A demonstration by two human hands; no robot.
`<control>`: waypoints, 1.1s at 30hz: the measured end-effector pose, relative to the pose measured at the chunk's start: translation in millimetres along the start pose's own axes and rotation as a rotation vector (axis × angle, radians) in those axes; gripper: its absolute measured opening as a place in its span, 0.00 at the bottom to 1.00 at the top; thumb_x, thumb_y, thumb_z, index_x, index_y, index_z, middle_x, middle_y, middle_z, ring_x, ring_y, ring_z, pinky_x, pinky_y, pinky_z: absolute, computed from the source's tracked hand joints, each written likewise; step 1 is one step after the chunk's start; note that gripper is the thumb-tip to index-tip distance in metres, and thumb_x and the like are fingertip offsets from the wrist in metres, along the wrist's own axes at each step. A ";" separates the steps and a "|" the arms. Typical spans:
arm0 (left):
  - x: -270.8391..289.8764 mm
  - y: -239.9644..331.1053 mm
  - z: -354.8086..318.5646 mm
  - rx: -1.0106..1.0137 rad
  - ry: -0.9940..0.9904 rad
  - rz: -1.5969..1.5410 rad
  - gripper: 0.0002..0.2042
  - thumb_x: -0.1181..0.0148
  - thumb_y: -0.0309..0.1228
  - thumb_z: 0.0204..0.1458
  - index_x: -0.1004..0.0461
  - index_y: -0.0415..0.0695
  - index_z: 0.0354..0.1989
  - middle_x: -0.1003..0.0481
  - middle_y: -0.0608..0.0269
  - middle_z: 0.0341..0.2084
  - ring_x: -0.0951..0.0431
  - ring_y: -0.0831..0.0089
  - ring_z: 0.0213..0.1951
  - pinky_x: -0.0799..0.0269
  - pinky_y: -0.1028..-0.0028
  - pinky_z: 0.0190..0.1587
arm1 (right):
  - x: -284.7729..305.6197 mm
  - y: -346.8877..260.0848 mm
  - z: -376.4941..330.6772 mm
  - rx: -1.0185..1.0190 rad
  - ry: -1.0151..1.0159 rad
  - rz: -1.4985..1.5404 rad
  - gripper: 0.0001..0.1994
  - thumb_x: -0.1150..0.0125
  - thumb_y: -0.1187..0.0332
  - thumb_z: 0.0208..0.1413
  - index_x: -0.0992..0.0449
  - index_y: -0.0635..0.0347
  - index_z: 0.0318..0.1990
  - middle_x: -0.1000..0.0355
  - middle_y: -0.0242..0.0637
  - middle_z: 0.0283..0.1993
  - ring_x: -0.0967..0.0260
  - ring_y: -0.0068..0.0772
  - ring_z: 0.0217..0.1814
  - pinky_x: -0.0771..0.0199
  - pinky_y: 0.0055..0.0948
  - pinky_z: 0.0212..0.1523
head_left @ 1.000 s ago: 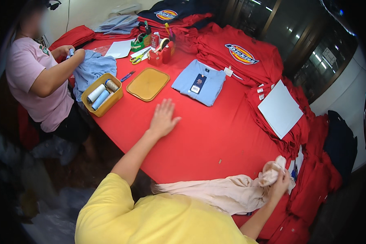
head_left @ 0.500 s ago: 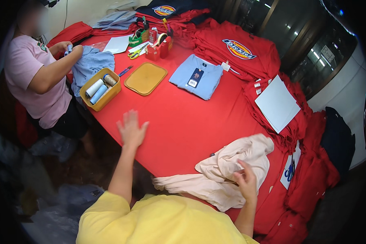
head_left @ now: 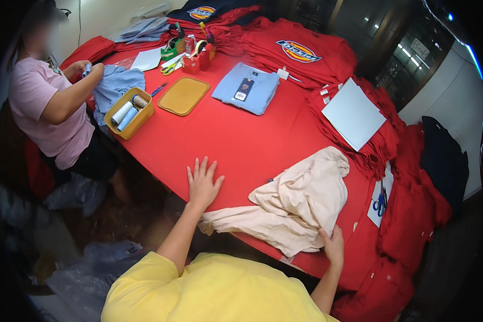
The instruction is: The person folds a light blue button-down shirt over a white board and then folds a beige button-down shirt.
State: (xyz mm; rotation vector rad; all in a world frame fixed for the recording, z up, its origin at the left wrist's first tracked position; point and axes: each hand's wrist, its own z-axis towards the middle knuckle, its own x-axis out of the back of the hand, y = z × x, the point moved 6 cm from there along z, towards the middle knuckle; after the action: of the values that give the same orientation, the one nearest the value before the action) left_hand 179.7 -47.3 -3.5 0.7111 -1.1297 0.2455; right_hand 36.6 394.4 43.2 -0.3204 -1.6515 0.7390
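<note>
My left hand (head_left: 203, 188) lies flat on the red-covered table (head_left: 198, 140), its fingers spread and nothing in it. A crumpled cream garment (head_left: 300, 196) is heaped at the near right of the table, one part trailing left along the front edge. A small dark tag or label shows at its upper left fold. My right hand (head_left: 334, 247) is at the garment's near right edge, thumb and fingers closed on the cloth there. The garment's exact kind cannot be told from its folds.
A folded blue shirt (head_left: 246, 88), a mustard lid (head_left: 183, 96), a tub of thread spools (head_left: 129, 114) and yellow scissors (head_left: 172, 65) lie farther back. Red garments (head_left: 300, 51) are piled behind and right, with white sheets (head_left: 353, 114) and blue scissors (head_left: 380, 204). A co-worker (head_left: 53, 107) handles blue cloth at left.
My left hand has come down and to the right onto the table. My right hand has dropped from above the cream garment to its near edge and closed on it. The view has shifted slightly.
</note>
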 end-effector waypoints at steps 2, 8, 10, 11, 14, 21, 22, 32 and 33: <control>-0.8 11.3 -0.1 -0.024 0.039 0.009 0.28 0.48 0.48 0.56 0.36 0.48 0.62 0.45 0.53 0.66 0.53 0.54 0.69 0.64 0.51 0.69 | -12.8 -8.1 -7.2 0.069 -0.004 0.146 0.28 0.34 0.63 0.49 0.34 0.69 0.54 0.31 0.54 0.50 0.34 0.53 0.55 0.35 0.39 0.54; -1.6 11.2 -1.9 -0.061 0.083 0.004 0.26 0.48 0.46 0.56 0.34 0.48 0.61 0.42 0.54 0.65 0.50 0.57 0.68 0.61 0.53 0.69 | -26.8 10.8 -21.3 0.065 0.241 0.480 0.24 0.39 0.69 0.53 0.36 0.68 0.57 0.29 0.47 0.51 0.31 0.39 0.52 0.34 0.31 0.53; -1.9 10.5 -2.0 -0.054 0.095 0.006 0.26 0.48 0.45 0.56 0.34 0.47 0.61 0.42 0.54 0.65 0.50 0.57 0.68 0.61 0.53 0.69 | -26.9 18.8 -20.7 0.066 0.257 0.604 0.23 0.41 0.71 0.55 0.37 0.68 0.57 0.29 0.45 0.50 0.32 0.32 0.52 0.34 0.27 0.53; -0.5 10.4 -2.2 -0.053 0.100 0.007 0.26 0.48 0.45 0.56 0.34 0.47 0.61 0.42 0.54 0.64 0.49 0.57 0.68 0.60 0.53 0.69 | -26.1 24.3 -21.5 0.066 0.269 0.667 0.22 0.42 0.72 0.55 0.37 0.67 0.57 0.29 0.43 0.49 0.32 0.29 0.52 0.34 0.26 0.52; -2.3 10.1 -0.4 -0.055 0.110 0.019 0.25 0.48 0.45 0.56 0.33 0.47 0.60 0.41 0.55 0.64 0.49 0.58 0.68 0.60 0.53 0.69 | -24.4 37.5 -22.6 0.025 0.211 0.662 0.16 0.44 0.74 0.56 0.31 0.69 0.51 0.27 0.38 0.42 0.32 0.24 0.44 0.34 0.23 0.46; -1.7 13.6 -0.3 -0.058 0.108 0.018 0.25 0.48 0.45 0.56 0.33 0.47 0.59 0.40 0.56 0.64 0.48 0.58 0.67 0.59 0.54 0.69 | -6.5 31.4 -26.8 0.020 0.322 0.597 0.10 0.41 0.72 0.53 0.26 0.67 0.42 0.29 0.33 0.30 0.35 0.23 0.33 0.34 0.26 0.35; -1.3 13.3 -0.1 -0.053 0.109 0.014 0.25 0.48 0.46 0.56 0.33 0.48 0.59 0.40 0.56 0.64 0.48 0.59 0.68 0.59 0.54 0.69 | -4.1 29.4 -26.7 0.020 0.344 0.532 0.10 0.40 0.72 0.52 0.27 0.67 0.41 0.29 0.34 0.29 0.35 0.25 0.32 0.34 0.27 0.35; 0.6 16.0 -1.0 -0.030 0.071 0.018 0.26 0.47 0.47 0.55 0.33 0.48 0.60 0.41 0.57 0.64 0.49 0.60 0.68 0.60 0.55 0.69 | 27.5 1.2 -15.8 0.105 0.504 0.287 0.14 0.42 0.63 0.57 0.31 0.69 0.29 0.37 0.46 0.27 0.39 0.41 0.28 0.39 0.36 0.32; 0.9 17.5 -1.6 -0.027 0.059 0.014 0.26 0.47 0.47 0.55 0.33 0.49 0.60 0.41 0.57 0.64 0.49 0.60 0.68 0.60 0.55 0.69 | 30.0 -0.9 -13.0 0.122 0.529 0.292 0.15 0.42 0.63 0.57 0.31 0.69 0.29 0.37 0.46 0.27 0.39 0.41 0.28 0.39 0.36 0.33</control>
State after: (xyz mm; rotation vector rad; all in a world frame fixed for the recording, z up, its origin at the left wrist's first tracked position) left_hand 172.1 -33.2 3.7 0.6683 -1.0803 0.2617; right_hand 42.5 415.0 67.9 -0.6206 -1.0669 0.8785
